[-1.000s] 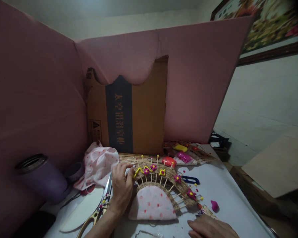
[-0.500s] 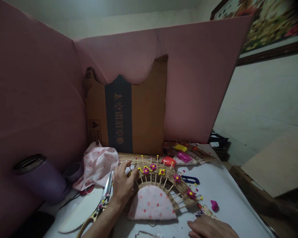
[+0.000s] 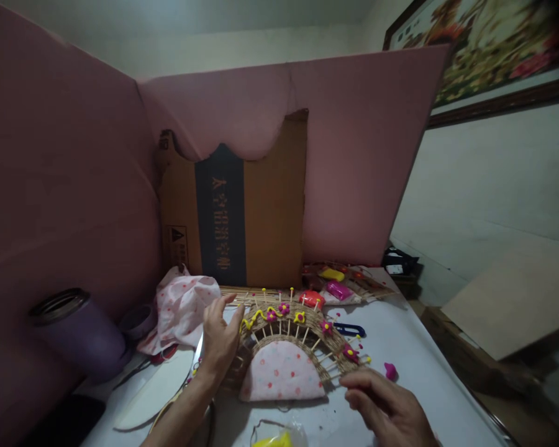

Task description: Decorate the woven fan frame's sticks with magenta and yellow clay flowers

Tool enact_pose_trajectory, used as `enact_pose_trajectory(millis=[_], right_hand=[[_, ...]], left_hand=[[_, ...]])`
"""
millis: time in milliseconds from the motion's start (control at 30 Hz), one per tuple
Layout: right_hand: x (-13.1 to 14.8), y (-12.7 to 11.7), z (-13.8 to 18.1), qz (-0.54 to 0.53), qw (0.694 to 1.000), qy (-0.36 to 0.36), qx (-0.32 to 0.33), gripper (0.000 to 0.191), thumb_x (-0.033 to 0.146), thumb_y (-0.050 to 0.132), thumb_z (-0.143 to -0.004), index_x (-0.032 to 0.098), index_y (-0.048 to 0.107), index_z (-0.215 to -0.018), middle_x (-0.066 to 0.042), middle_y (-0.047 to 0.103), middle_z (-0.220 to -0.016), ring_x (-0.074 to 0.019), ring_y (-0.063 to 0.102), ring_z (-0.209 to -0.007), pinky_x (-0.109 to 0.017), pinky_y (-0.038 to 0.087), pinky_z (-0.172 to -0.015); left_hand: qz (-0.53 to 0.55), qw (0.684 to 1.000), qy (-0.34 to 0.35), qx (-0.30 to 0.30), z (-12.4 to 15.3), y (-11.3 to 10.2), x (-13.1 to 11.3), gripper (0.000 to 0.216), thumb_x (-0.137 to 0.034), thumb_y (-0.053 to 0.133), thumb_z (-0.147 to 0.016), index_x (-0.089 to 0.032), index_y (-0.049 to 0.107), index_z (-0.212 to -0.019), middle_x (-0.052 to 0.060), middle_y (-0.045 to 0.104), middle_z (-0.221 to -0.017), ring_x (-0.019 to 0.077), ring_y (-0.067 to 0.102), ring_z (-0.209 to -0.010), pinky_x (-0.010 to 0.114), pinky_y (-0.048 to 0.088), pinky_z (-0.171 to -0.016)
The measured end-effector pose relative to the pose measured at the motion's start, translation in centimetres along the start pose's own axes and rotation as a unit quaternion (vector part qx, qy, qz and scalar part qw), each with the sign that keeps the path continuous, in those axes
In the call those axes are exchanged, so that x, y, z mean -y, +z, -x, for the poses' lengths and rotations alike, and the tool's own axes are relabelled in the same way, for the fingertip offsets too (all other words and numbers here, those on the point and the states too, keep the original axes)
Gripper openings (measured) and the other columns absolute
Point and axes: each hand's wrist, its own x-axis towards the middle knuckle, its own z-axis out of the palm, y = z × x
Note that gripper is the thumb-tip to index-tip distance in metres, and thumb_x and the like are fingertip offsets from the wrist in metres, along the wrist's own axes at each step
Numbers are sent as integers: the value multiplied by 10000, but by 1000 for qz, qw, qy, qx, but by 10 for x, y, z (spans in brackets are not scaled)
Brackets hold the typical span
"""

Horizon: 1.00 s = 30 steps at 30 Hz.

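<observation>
A woven twine arch (image 3: 314, 317) with thin sticks and clay flowers lies in front of me, joined to a half-round cushion of dotted cloth (image 3: 282, 372). A wavy yellow clay strip (image 3: 259, 315) runs along its upper left. My left hand (image 3: 220, 341) is at the arch's left side, thumb and fingers apart; whether it touches the twine is unclear. My right hand (image 3: 389, 406) is at the lower right end of the arch, its thumb and forefinger curled close together. Anything between those fingertips is too small to make out.
A yellow clay packet (image 3: 277, 438) lies at the near edge. Red (image 3: 311, 299) and magenta clay packs (image 3: 338, 290) sit behind the arch, near a blue cutter (image 3: 351, 329). A purple tumbler (image 3: 81, 338), dotted cloth (image 3: 184, 307) and partly hidden scissors are leftward. Cardboard (image 3: 274, 217) stands behind.
My right hand has risen toward the arch's right end. My left hand has shifted slightly left and opened wider, showing more of the yellow strip. The view has turned slightly, revealing the yellow packet.
</observation>
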Motion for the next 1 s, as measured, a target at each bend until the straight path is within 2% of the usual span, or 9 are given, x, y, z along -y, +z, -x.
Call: enact_pose_trajectory(millis=[100,167,300,367,433,533,633,767,1000], right_hand=[[10,7,-7,-121,979,164,6,240,369,526,-859,177,651,-931,18,578,-529,-93,498,-391,-163,382,-334],[22,11,-16,-171,968,181,40,241,368,563,-836,157,650,-915,-4,609,-615,-84,505,-438,-175,418,-391],[48,17,-33,-194,968,148,55,182,308,610,-805,157,635,-904,-9,620,-654,-105,551,-542,-198,464,-466],[58,21,-37,-138,985,84,64,93,244,617,-801,163,659,-820,-10,610,-676,-109,556,-582,-214,477,-520],[65,26,-38,-85,994,0,62,59,189,616,-796,177,673,-784,-15,604,-709,-123,567,-646,-244,487,-605],[68,33,-35,-39,994,-88,45,100,144,571,-818,189,660,-828,-23,604,-736,-138,574,-686,-261,486,-628],[66,37,-29,-3,993,-113,21,93,125,552,-819,181,625,-831,-31,611,-747,-146,576,-674,-261,483,-603],[59,39,-23,2,990,-136,26,103,106,550,-817,174,613,-863,-49,608,-809,-160,588,-739,-272,487,-640],[46,41,-20,8,993,-100,57,108,86,532,-825,182,578,-846,-32,590,-796,-149,567,-727,-269,465,-647]], left_hand=[[26,1000,-1,4,1,-11,-15,307,-396,536,-769,-167,605,-963,95,624,-993,268,540,-966,385,441,-777],[69,997,-22,37,7,-17,-32,300,-399,551,-765,-174,615,-953,78,634,-964,251,558,-928,357,443,-757],[206,953,-61,211,34,-24,-69,244,-391,584,-759,-172,654,-840,45,660,-817,193,586,-797,298,441,-723],[278,912,-72,292,50,-25,-83,251,-385,576,-778,-166,657,-870,44,652,-769,170,582,-747,275,445,-682],[345,865,-95,352,63,-25,-92,266,-391,563,-791,-157,654,-879,31,625,-711,119,532,-588,234,420,-548],[419,821,-154,356,72,-25,-95,270,-398,599,-764,-143,646,-840,12,591,-637,80,472,-479,204,382,-458],[451,805,-187,338,73,-25,-91,255,-383,673,-701,-139,653,-771,16,599,-651,74,475,-474,192,383,-430],[460,802,-201,323,72,-25,-86,226,-341,738,-632,-132,663,-676,4,587,-608,73,486,-489,190,402,-450],[439,802,-224,339,73,-19,-79,264,-385,718,-650,-128,686,-694,15,606,-556,81,513,-460,206,434,-462]])
